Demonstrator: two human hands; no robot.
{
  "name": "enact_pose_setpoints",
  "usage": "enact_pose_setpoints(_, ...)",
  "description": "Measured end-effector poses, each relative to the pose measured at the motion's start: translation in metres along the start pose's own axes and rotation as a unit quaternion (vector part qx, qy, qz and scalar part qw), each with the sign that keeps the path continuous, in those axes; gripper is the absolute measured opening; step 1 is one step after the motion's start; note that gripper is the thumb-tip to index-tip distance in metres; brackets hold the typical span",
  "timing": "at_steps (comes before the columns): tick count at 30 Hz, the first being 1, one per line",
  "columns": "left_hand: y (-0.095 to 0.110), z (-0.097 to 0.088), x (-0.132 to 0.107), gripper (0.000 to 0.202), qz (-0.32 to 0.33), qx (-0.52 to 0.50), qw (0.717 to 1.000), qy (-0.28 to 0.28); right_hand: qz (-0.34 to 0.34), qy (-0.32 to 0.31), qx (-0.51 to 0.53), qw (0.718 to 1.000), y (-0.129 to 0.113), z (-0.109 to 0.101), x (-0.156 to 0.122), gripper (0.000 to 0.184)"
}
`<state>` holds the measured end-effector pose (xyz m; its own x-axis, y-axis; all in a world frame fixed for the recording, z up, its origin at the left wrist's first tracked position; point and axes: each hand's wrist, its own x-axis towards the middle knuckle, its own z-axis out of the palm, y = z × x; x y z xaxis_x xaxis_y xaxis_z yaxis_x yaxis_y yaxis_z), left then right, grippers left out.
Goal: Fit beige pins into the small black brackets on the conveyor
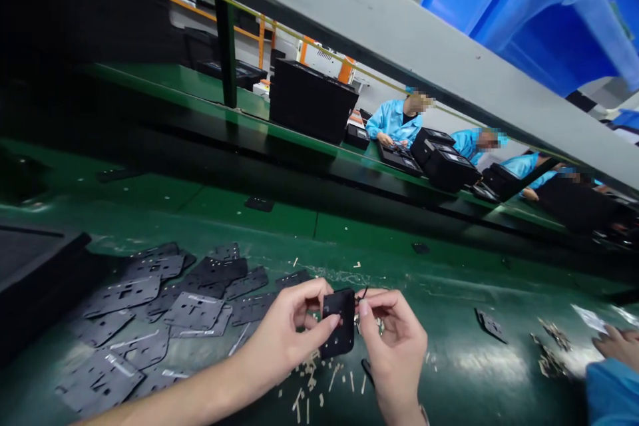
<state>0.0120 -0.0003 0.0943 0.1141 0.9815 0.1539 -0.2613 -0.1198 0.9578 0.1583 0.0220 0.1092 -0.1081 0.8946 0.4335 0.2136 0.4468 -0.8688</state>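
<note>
My left hand (299, 323) grips a small black plate (343, 339) with rounded corners, its thumb pressed on the near face. Thumb and fingertips of my right hand (394, 333) are pinched at the plate's right edge, on a thin dark strip (365, 293) whose tip sticks up. Whether that strip is joined to the plate I cannot tell. Under both hands, small pale scraps (310, 376) are strewn over the green tabletop (239, 379). To the left lies a loose pile of flat black plates (194, 311) with cut-outs.
A black box (40, 279) stands at the far left. Rightward lie a single black plate (490, 325) and a heap of scraps (552, 349), near another person's hand (619, 346). Several people in blue work behind the grey beam (349, 0); blue bins (524, 6) sit above it.
</note>
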Motion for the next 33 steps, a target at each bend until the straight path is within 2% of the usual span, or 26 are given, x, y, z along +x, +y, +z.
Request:
enact_pose_setpoints(7,0.006,0.001,-0.004,0.013,-0.008,0.029,1.000,0.000,-0.043,-0.023,-0.028,0.998,-0.002,-0.003,0.000,0.008)
enact_pose_setpoints(13,0.008,0.001,-0.004,0.014,-0.010,0.037,0.999,0.008,-0.050,-0.043,-0.033,0.997,-0.005,-0.003,0.002,0.009)
enact_pose_setpoints(25,0.017,0.000,-0.004,0.012,-0.012,0.052,0.999,0.000,0.036,-0.069,0.025,0.997,0.002,-0.005,0.007,0.008)
enact_pose_setpoints(33,0.017,0.000,-0.004,0.012,-0.017,0.056,0.998,0.000,0.051,-0.057,0.025,0.997,0.002,-0.002,0.006,0.008)
